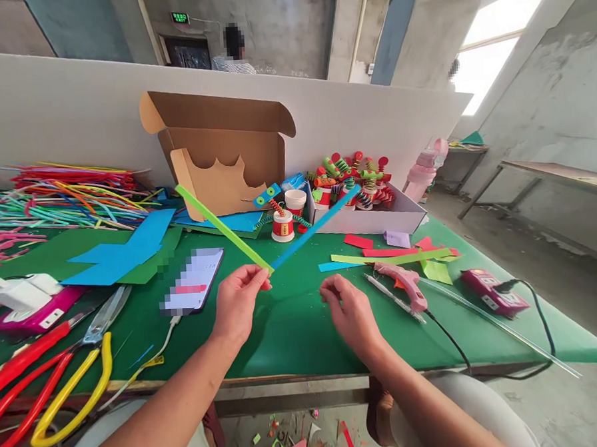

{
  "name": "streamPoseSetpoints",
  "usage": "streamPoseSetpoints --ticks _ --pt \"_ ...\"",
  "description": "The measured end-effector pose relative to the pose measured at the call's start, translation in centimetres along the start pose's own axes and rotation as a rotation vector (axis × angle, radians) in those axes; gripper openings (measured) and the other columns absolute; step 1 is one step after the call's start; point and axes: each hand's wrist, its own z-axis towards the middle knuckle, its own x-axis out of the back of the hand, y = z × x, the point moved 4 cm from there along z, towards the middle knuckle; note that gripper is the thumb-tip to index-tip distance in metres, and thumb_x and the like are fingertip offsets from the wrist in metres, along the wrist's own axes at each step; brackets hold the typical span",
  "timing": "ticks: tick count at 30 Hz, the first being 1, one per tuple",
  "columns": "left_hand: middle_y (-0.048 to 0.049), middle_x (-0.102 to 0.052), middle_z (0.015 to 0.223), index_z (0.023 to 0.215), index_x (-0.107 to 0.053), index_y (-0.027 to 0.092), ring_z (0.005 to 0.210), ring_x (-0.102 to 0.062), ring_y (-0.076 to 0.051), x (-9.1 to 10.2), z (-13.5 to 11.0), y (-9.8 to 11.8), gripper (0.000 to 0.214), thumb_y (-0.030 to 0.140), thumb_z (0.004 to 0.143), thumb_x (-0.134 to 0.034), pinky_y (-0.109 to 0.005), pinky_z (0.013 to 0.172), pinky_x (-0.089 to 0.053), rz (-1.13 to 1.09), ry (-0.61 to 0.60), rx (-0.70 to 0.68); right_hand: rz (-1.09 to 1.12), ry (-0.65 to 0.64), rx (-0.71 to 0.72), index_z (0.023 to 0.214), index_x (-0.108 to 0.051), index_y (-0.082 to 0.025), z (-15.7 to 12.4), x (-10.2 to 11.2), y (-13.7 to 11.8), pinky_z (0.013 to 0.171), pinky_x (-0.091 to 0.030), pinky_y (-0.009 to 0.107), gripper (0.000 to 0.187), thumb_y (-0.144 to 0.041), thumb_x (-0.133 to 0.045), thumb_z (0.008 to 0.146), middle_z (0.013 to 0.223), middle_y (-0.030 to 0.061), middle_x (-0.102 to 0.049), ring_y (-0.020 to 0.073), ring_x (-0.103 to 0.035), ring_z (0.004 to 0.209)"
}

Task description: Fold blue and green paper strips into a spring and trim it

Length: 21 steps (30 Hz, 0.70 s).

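My left hand (240, 300) pinches a green paper strip (221, 226) and a blue paper strip (316, 228) where their ends meet, so they spread in a V above the table. My right hand (350, 311) hovers just to the right, fingers curled together; whatever lies between them, if anything, I cannot make out. Beyond the strips stands a paper-cup figure (282, 225) with coiled paper arms and a blue head. To the right of my right hand lies a pink glue gun (404, 284), with more paper strips (395, 255) behind it.
A white box (368, 223) holds several finished figures. Behind stands an open cardboard box (224, 140). Leftward are pipe cleaners (71, 195), blue paper (130, 252), a phone (194, 282) and large scissors (92, 348). Power strips (495, 292) and cables sit on both sides.
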Motion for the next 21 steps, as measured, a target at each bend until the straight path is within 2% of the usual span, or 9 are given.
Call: streamPoseSetpoints --ticks 3,5,6,9,11,13,16,21 --pt "0.0011 -0.061 0.064 0.072 -0.065 0.015 0.063 -0.055 -0.011 0.1 0.0 0.2 0.027 0.039 0.064 -0.076 -0.025 0.067 -0.045 -0.054 -0.009 -0.003 -0.109 0.026 0.058 0.075 -0.067 -0.023 0.5 0.7 0.4 0.083 -0.045 0.04 0.014 -0.025 -0.055 0.083 0.087 0.007 -0.069 0.024 -0.06 0.087" --pt "0.0009 -0.061 0.064 0.072 -0.065 0.015 0.062 -0.055 -0.011 -0.5 -0.5 0.1 0.026 0.038 0.064 -0.075 -0.025 0.066 -0.046 -0.07 -0.04 0.016 -0.066 0.071 0.089 0.085 -0.072 -0.026 0.7 1.0 0.4 0.093 -0.041 0.046 0.015 -0.023 -0.058 0.081 0.101 0.0081 -0.069 0.0268 -0.058 0.101" --pt "0.0007 -0.061 0.063 0.07 -0.065 0.015 0.061 -0.055 -0.012 -0.9 -0.9 0.0 0.026 0.038 0.064 -0.075 -0.026 0.065 -0.046 -0.07 -0.062 0.03 0.01 0.066 0.071 0.087 -0.073 -0.026 0.6 0.9 0.4 0.093 -0.042 0.046 0.016 -0.024 -0.059 0.08 0.102 0.0078 -0.069 0.0264 -0.059 0.101" --pt "0.0009 -0.06 0.057 0.066 -0.063 0.016 0.059 -0.054 -0.012 -2.3 -2.1 -0.3 0.024 0.037 0.064 -0.073 -0.026 0.063 -0.045 -0.036 -0.155 0.057 0.369 -0.089 -0.121 0.079 -0.072 -0.023 0.3 -0.5 0.5 0.076 -0.051 0.037 0.014 -0.035 -0.068 0.075 0.082 0.0052 -0.071 0.0212 -0.064 0.079" --pt "0.0009 -0.06 0.058 0.065 -0.062 0.016 0.058 -0.054 -0.012 -3.0 -2.7 -0.4 0.023 0.037 0.065 -0.072 -0.025 0.062 -0.045 -0.003 -0.209 0.059 0.599 -0.186 -0.265 0.078 -0.07 -0.02 -0.2 -1.5 0.1 0.067 -0.051 0.032 0.026 -0.042 -0.077 0.066 0.076 0.0035 -0.07 0.0179 -0.063 0.069" --pt "0.001 -0.059 0.059 0.064 -0.062 0.017 0.057 -0.053 -0.012 -3.5 -3.1 -0.4 0.023 0.037 0.065 -0.072 -0.025 0.06 -0.044 0.035 -0.262 0.056 0.751 -0.206 -0.357 0.081 -0.07 -0.018 -0.5 -2.0 -0.3 0.065 -0.051 0.029 0.035 -0.045 -0.08 0.061 0.074 0.003 -0.069 0.0158 -0.062 0.065" --pt "0.0012 -0.057 0.057 0.062 -0.061 0.017 0.056 -0.052 -0.012 -3.7 -3.3 -0.5 0.023 0.038 0.065 -0.071 -0.024 0.057 -0.043 0.089 -0.331 0.055 0.816 -0.2 -0.419 0.075 -0.069 -0.016 -0.6 -2.1 -0.7 0.062 -0.049 0.028 0.036 -0.048 -0.079 0.063 0.064 0.0019 -0.066 0.0138 -0.059 0.059" --pt "0.0012 -0.057 0.056 0.063 -0.06 0.018 0.055 -0.051 -0.012 -3.6 -3.2 -0.6 0.022 0.037 0.066 -0.07 -0.024 0.054 -0.041 0.143 -0.346 0.046 0.734 -0.109 -0.409 0.067 -0.067 -0.017 -0.7 -1.8 -0.5 0.058 -0.048 0.028 0.037 -0.051 -0.08 0.06 0.06 0.0014 -0.065 0.0152 -0.06 0.058"
